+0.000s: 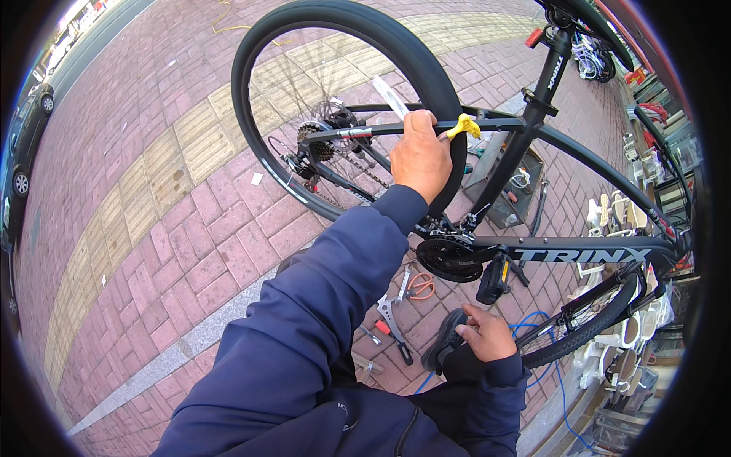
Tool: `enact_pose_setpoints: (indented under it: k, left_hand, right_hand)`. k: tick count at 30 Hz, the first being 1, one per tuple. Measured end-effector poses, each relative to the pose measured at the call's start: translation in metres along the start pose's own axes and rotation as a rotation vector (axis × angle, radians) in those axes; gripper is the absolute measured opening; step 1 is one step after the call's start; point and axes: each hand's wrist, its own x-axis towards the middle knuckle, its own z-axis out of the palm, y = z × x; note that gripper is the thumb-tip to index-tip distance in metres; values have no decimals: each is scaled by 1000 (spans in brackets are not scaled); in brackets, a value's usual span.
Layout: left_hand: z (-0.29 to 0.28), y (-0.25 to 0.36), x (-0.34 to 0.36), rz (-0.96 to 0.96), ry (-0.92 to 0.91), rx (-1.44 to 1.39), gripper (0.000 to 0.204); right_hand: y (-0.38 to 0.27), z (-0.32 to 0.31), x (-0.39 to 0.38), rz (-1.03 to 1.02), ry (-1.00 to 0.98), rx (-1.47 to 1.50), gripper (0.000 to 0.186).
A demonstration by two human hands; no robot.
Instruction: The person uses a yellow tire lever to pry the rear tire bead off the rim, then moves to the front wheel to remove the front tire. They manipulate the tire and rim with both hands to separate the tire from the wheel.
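Note:
A black bicycle (502, 164) stands in front of me, its rear wheel (242, 99) at the upper left. My left hand (420, 158) is closed in front of the wheel, beside the upper frame tube. A knobbly yellow piece (466, 127) sticks out on its right, and a pale, flat strip (390, 97) shows beyond the knuckles. Whether these are one item is hidden by the fist. Low on the right, my right hand (487, 333) lies over my leg, fingers loosely apart, holding nothing. It is below the pedal (495, 279) and next to my black shoe (443, 339).
Orange-handled scissors (421, 286), a metal tool (388, 305) and a red-and-black tool (392, 340) lie on the pink brick paving. Behind the frame is a grey tool tray (506, 209). A blue hose (560, 381) runs at right, near stacked goods (624, 343). A dark car (27, 145) is far left.

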Motion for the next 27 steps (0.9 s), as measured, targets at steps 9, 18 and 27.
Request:
enact_pose_setpoints:
  k: [9,18,27]
  left_hand:
    - [0,-1,0,6,1,-7,38]
    - [0,-2,0,21,-1,-12,36]
    - [1,-2,1,12,-9,-13,34]
  right_hand:
    - [4,2,0,-12,-14,-32,55]
    - [3,1,1,-10,-19,-49,56]
    - [2,1,1,-11,-23,-56,57]
